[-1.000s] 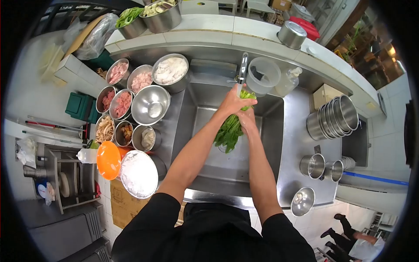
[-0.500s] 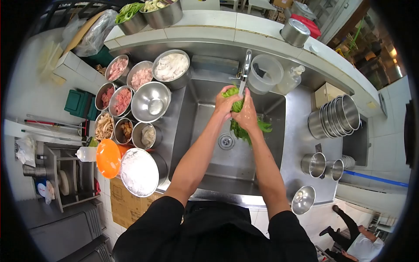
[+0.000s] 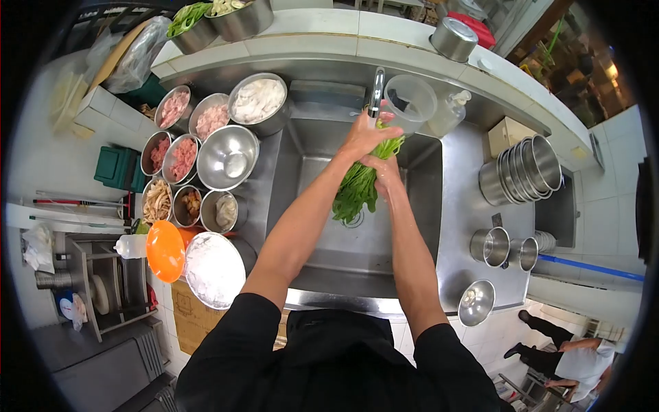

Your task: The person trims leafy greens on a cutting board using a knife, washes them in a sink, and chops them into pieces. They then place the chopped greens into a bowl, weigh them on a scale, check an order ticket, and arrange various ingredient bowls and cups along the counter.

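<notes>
A bunch of leafy greens (image 3: pixel 355 193) hangs over the metal sink (image 3: pixel 357 268), its leaves pointing down toward the drain. My left hand (image 3: pixel 365 137) lies across the upper stems, right under the faucet (image 3: pixel 377 93), with its fingers partly bent round them. Just below, my right hand (image 3: pixel 384 172) is closed on the same bunch from the right side. The stems show bright green between the two hands.
Left of the sink stand an empty metal bowl (image 3: pixel 228 157), several pots of meat and a bowl of white powder (image 3: pixel 215 270). A plastic tub (image 3: pixel 410 103) and stacked metal pots (image 3: pixel 522 170) are at the right. A co-worker (image 3: pixel 580 362) is at lower right.
The leaves have swung from the right to the lower left, over the drain. My left hand has shifted up across the stems, and the view has moved slightly.
</notes>
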Motion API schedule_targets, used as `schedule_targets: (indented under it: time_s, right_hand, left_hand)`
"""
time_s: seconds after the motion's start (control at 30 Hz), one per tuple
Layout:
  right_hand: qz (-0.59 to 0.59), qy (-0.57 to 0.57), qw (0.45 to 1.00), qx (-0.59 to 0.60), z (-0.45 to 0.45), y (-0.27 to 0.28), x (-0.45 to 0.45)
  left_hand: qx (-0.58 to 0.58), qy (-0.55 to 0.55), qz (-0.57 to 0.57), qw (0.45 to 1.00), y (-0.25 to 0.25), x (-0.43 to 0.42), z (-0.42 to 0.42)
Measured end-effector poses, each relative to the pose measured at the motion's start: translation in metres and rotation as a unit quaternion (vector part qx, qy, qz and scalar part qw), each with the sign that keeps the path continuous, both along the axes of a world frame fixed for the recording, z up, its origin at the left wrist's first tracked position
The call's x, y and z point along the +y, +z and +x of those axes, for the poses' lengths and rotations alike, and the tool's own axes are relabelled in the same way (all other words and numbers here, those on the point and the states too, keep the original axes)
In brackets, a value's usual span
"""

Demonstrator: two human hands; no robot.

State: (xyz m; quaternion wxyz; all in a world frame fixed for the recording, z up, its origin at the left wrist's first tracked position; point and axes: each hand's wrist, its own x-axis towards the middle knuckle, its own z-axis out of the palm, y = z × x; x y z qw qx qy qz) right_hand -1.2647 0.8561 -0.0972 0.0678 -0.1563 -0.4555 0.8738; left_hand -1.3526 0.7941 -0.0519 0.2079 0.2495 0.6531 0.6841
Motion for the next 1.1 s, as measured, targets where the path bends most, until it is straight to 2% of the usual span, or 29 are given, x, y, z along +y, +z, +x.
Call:
schedule_targets:
  time_s: [0.03,0.1,0.13,0.17,0.2,0.23,0.27,0.33,0.37,0.4,0.43,0.47,0.5,0.53,0.57,0.6,0.67,0.73,0.83,0.9,0.93,1.0,1.07,1.1]
  right_hand:
    - [0.027,-0.019,0.999,0.004,-0.002,-0.003,-0.002]
    - [0.051,-0.013,0.998,-0.017,-0.001,-0.002,0.000]
    - [0.074,-0.008,0.997,-0.037,-0.002,-0.002,0.001]
    - [0.073,-0.007,0.997,-0.036,-0.003,-0.004,0.003]
    - [0.060,0.000,0.998,-0.034,-0.004,-0.007,0.006]
    - [0.049,0.006,0.998,-0.032,-0.005,-0.009,0.008]
    - [0.049,0.006,0.998,-0.030,-0.005,-0.008,0.008]
    - [0.049,0.054,0.997,-0.001,0.000,-0.004,0.006]
    - [0.050,0.054,0.997,0.001,0.001,-0.003,0.005]
    - [0.130,0.039,0.991,0.012,0.003,-0.003,0.002]
    - [0.207,0.024,0.978,0.024,0.002,-0.003,-0.001]
    - [0.206,0.025,0.978,0.026,0.000,-0.005,-0.005]
    - [0.335,-0.019,0.940,0.064,0.000,-0.006,-0.009]
    - [0.457,-0.063,0.882,0.102,0.000,-0.008,-0.011]
    - [0.469,-0.039,0.882,0.017,0.005,-0.006,-0.013]
    - [0.470,-0.042,0.882,0.019,0.007,-0.003,-0.016]
    - [0.559,-0.102,0.822,0.031,0.008,0.006,-0.021]
    - [0.566,-0.073,0.821,0.016,0.013,0.018,-0.017]
    - [0.586,-0.084,0.803,0.071,0.021,0.020,-0.011]
    - [0.604,-0.093,0.785,0.098,0.020,0.016,-0.004]
    - [0.605,-0.093,0.785,0.094,0.020,0.014,0.002]
    - [0.649,-0.019,0.759,0.051,0.017,0.013,0.013]
    - [0.662,-0.022,0.749,0.027,0.011,0.015,0.018]
    - [0.678,0.016,0.735,0.013,0.010,0.021,0.022]
  left_hand:
    - [0.001,-0.001,0.001,1.000,-0.004,-0.004,-0.002]
    - [-0.124,0.003,0.075,0.989,-0.013,-0.017,-0.002]
    - [-0.123,0.004,0.075,0.990,-0.019,-0.023,0.000]
    - [-0.226,0.023,0.189,0.955,-0.027,-0.030,0.005]
    - [-0.323,0.041,0.299,0.897,-0.036,-0.038,0.010]
    - [-0.362,0.044,0.345,0.865,-0.045,-0.045,0.014]
    - [-0.361,0.043,0.346,0.865,-0.061,-0.049,0.016]
    - [-0.301,-0.022,0.261,0.917,-0.091,-0.054,0.020]
    - [-0.228,-0.031,0.175,0.957,-0.089,-0.052,0.026]
    - [-0.225,-0.032,0.176,0.958,-0.072,-0.053,0.031]
    - [-0.114,-0.036,0.077,0.990,-0.045,-0.055,0.037]
    - [-0.002,-0.039,-0.025,0.999,-0.028,-0.056,0.041]
    - [0.038,-0.002,-0.013,0.999,-0.025,-0.052,0.041]
    - [0.038,-0.001,-0.014,0.999,-0.023,-0.047,0.043]
    - [-0.011,0.030,0.049,0.998,-0.024,-0.041,0.045]
    - [-0.059,0.059,0.112,0.990,-0.024,-0.037,0.044]
    - [-0.036,0.045,0.101,0.993,-0.026,-0.030,0.036]
    - [-0.018,0.033,0.091,0.995,-0.032,-0.024,0.030]
    - [-0.033,-0.032,0.127,0.991,-0.028,-0.015,0.020]
    - [0.023,-0.060,0.123,0.990,-0.012,-0.009,0.019]
    - [0.020,-0.063,0.124,0.990,-0.006,-0.007,0.018]
    - [-0.047,-0.095,0.076,0.991,0.000,-0.005,0.014]
    - [-0.029,-0.072,0.040,0.996,0.000,-0.003,0.013]
    - [-0.077,-0.020,0.093,0.993,-0.005,-0.003,0.014]
